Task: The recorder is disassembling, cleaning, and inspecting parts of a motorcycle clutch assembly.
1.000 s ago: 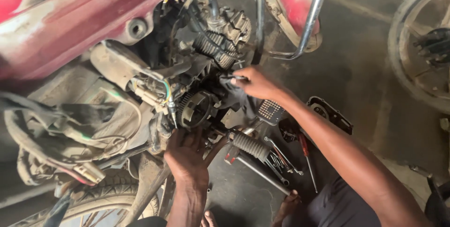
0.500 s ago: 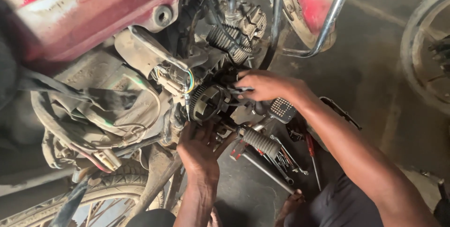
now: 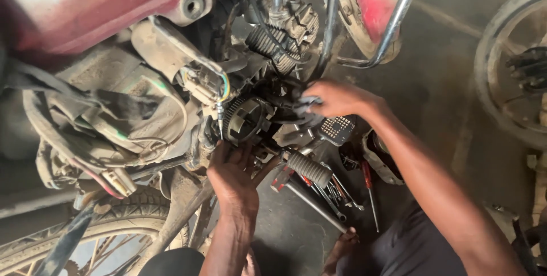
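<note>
A dirty red motorcycle (image 3: 85, 2) fills the left and top of the head view, its engine side opened up. A round toothed flywheel (image 3: 246, 117) sits exposed in the engine. My left hand (image 3: 232, 174) presses up against the engine just below the flywheel, fingers spread on the metal. My right hand (image 3: 336, 98) is to the right of the flywheel, fingers curled around a dark part or cable bundle (image 3: 301, 112) there. What exactly it grips is hard to make out.
A ribbed footpeg (image 3: 309, 168) and a brake pedal (image 3: 337, 129) stick out below my right hand. Wrenches and a red-handled screwdriver (image 3: 369, 187) lie on the concrete floor. A chrome guard bar (image 3: 393, 19) curves above. Tyres show at lower left (image 3: 85, 230) and far right (image 3: 513, 65).
The view has shifted so the engine sits lower and more central. My right hand has stayed by the flywheel; my left hand has kept its place underneath it.
</note>
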